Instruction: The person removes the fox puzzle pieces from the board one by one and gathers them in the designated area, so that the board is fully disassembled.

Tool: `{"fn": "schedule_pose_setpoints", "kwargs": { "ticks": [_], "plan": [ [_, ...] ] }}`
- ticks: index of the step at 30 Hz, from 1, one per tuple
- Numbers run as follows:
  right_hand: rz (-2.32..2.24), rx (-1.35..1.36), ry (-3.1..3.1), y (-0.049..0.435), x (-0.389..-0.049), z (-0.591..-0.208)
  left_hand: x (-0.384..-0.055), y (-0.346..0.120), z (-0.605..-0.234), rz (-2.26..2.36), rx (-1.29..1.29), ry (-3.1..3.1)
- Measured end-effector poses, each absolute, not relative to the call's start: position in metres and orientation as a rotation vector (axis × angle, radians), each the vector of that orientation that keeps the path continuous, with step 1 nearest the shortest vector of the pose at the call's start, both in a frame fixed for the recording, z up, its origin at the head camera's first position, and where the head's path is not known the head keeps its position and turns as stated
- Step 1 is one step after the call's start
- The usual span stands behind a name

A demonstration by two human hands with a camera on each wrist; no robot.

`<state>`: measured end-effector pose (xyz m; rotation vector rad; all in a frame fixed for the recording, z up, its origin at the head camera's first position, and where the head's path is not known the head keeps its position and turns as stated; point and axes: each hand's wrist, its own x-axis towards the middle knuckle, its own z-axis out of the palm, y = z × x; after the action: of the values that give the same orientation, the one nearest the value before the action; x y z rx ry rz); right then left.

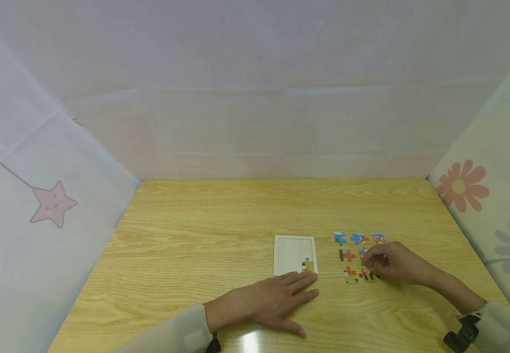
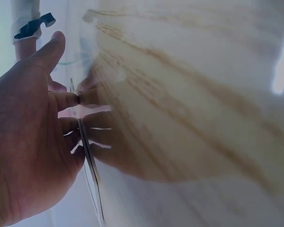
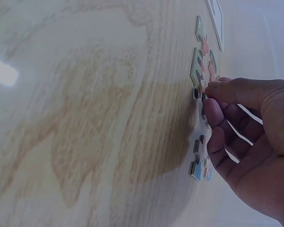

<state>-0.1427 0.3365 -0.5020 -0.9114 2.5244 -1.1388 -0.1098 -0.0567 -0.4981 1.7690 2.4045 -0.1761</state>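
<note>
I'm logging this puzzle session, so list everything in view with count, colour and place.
wooden table: one, light yellow-brown grain, fills the lower half of the head view.
puzzle tray: one, white frame, on the table right of centre, by the left hand's fingertips.
fitted puzzle piece: one, green with some orange, in the tray's near right corner.
loose puzzle pieces: about nine, blue, orange, green, laid in rows right of the tray.
fabric screens: three sides, white; pink star on the left, flowers on the right.
wrist straps: dark, on the wrists.
left hand: flat on the table, fingers straight, at the tray's near edge.
right hand: fingers curled, pinching at a loose piece in the rows.
</note>
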Motion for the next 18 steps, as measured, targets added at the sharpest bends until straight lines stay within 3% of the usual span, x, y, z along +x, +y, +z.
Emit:
{"fn": "schedule_pose_setpoints", "kwargs": {
  "ticks": [18],
  "plan": [
    [-1.112,-1.147,2.529,0.285,-0.164,-0.491,-0.111,-0.057,-0.500,-0.155,1.765,2.397]
  ]
}}
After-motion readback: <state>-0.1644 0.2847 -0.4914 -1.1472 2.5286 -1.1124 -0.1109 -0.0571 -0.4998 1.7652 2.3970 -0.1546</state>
